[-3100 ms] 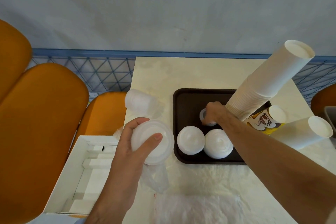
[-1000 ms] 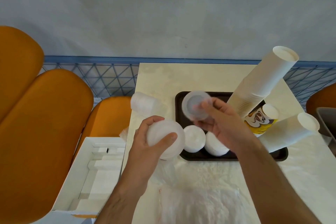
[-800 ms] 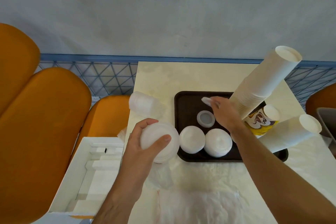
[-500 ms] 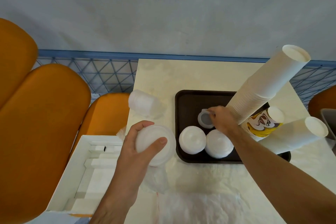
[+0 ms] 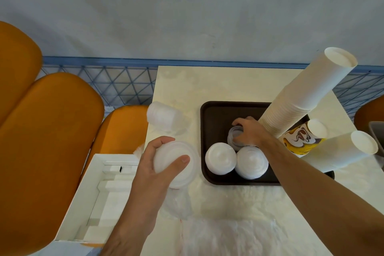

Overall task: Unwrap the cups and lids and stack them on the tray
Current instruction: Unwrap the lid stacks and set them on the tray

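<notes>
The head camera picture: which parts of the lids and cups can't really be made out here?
- Small clear lid stack, head view: the right hand covers much of it, so its count is unknown.
- Wrapped lid stack: the left hand hides its near side.
- Printed cup: the tall cup stack hides its upper part.
- Tray: the right forearm crosses its near right corner.

At centre frame the left hand [image 5: 158, 164] grips a stack of translucent lids [image 5: 182, 164] over the pale table [image 5: 228, 83]. Right of it, the right hand [image 5: 249, 131] rests curled on a small clear lid pile [image 5: 233, 137] on the dark tray [image 5: 212, 114], behind two white lid stacks [image 5: 220, 157]. A tall leaning column of white cups [image 5: 307, 93] rises at right, orange seats [image 5: 47, 131] at left.
</notes>
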Demonstrator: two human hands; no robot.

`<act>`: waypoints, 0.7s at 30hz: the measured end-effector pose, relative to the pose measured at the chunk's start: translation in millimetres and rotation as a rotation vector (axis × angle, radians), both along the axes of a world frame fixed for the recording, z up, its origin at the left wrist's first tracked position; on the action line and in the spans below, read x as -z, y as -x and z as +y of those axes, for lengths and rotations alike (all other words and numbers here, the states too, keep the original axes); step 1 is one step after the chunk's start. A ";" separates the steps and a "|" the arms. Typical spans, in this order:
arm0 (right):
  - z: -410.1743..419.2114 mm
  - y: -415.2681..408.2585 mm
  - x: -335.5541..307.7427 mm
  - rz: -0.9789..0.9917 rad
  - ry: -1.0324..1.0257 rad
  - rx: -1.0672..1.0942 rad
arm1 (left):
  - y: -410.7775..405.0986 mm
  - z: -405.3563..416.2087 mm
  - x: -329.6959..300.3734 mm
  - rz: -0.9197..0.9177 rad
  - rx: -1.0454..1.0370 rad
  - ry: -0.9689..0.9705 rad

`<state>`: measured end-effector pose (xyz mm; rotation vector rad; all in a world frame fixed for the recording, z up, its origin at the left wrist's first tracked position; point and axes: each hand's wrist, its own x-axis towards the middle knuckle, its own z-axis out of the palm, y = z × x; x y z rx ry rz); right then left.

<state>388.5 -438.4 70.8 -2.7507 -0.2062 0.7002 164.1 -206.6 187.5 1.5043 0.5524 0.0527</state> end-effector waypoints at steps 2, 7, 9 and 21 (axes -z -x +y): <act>1.3 -2.3 1.9 0.113 0.035 -0.026 | 0.9 0.4 -0.1 -0.001 -0.002 0.000; 6.6 -7.7 6.4 0.115 0.118 -0.077 | 2.3 1.6 0.4 0.015 -0.017 0.009; 8.2 -8.6 5.3 0.073 0.118 -0.063 | 2.2 2.1 0.7 0.017 -0.022 0.011; 15.0 -2.5 2.2 0.054 0.111 -0.053 | -0.8 -4.0 0.4 0.032 -0.028 -0.005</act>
